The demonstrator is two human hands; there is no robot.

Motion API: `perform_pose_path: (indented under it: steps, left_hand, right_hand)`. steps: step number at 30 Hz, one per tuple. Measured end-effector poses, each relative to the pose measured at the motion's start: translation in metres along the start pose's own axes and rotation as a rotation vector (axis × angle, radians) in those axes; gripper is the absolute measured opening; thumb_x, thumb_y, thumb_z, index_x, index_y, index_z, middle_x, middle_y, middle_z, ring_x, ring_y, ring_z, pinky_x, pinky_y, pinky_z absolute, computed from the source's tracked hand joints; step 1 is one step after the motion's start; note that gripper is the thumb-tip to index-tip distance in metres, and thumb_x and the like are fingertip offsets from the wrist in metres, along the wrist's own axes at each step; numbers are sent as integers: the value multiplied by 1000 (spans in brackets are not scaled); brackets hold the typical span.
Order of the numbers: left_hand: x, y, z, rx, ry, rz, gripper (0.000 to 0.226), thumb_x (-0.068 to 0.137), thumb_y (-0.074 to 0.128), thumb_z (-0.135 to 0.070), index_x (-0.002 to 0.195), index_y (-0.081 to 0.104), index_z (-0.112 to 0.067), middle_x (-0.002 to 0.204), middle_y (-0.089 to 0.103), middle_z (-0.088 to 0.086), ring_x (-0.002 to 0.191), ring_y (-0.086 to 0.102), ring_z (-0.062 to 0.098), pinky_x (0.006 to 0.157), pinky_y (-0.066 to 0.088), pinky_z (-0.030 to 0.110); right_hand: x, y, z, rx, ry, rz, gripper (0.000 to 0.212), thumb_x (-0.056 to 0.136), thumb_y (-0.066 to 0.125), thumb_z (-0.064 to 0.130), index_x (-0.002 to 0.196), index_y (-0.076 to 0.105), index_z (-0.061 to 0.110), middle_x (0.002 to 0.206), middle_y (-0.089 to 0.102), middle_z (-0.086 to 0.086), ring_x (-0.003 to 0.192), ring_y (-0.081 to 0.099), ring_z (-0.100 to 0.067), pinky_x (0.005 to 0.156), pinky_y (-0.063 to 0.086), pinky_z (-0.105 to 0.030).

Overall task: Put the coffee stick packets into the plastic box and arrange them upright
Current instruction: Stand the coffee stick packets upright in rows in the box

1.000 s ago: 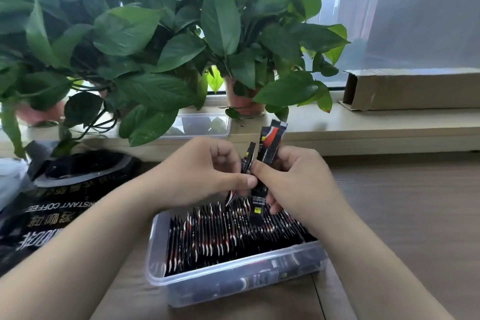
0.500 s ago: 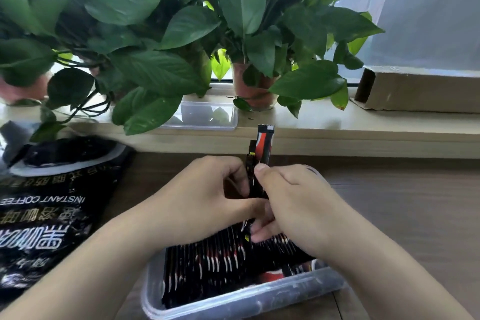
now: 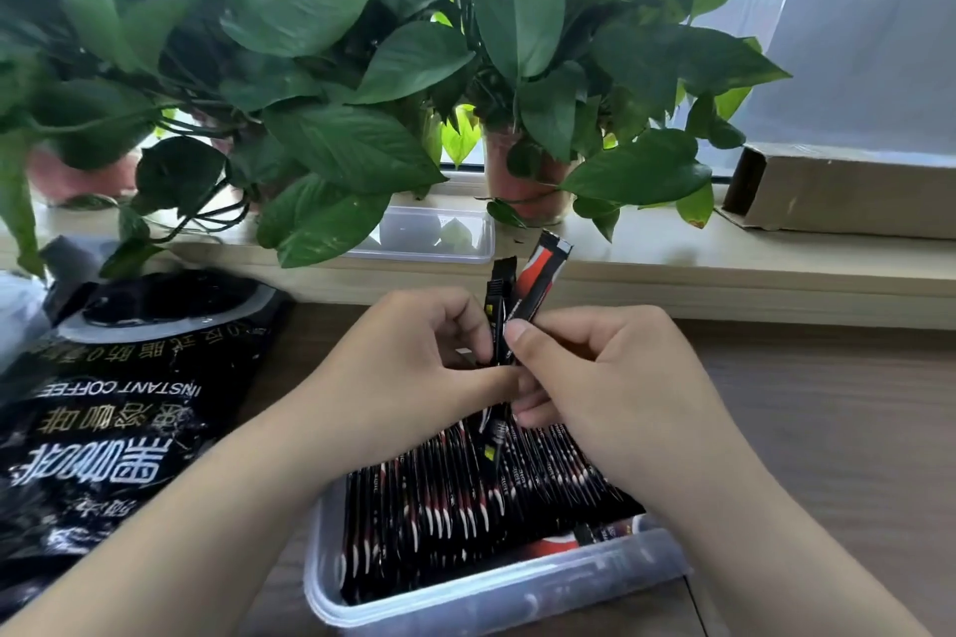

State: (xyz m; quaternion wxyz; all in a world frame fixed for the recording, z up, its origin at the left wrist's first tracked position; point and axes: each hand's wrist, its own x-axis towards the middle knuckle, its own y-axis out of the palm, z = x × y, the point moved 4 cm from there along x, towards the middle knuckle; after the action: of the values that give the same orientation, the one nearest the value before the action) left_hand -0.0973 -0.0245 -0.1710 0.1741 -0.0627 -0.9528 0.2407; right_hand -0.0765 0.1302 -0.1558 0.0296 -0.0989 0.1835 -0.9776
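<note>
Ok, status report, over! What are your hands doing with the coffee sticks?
Left hand and right hand both pinching coffee sticks above plastic box. Box packed with upright sticks. One flat packet lying by the near wall.

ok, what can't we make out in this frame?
Head view only:
- Count of held packets: left hand and right hand cover their middles.
- Plastic box far wall: hidden behind both hands.
- Print on packed packets: too small.
- Instant coffee bag: cut off by left edge.

Left grip (image 3: 414, 367), right grip (image 3: 615, 393) curled, close together.
</note>
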Motion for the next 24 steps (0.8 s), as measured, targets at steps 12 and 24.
perform_pose_path:
  steps: [12,24]
  left_hand:
    - [-4,-2,-11,-327,-137,103,26,75,82,-11,68,57,-13,57,61,11,44,54,9,39,38,12]
    - [-3,-3,-9,-624,-186,165,31,69,85,-20,66,55,-11,82,74,22,61,71,25,46,48,19]
  right_hand:
    - [-1,-18,11,-204,-338,107,92,73,80,46,149,30,48,143,36,36,123,49,8,98,51,-26]
    - [1,2,7,-574,-484,374,166,49,95,50,141,-42,38,152,-36,30,135,-27,21,102,-9,7]
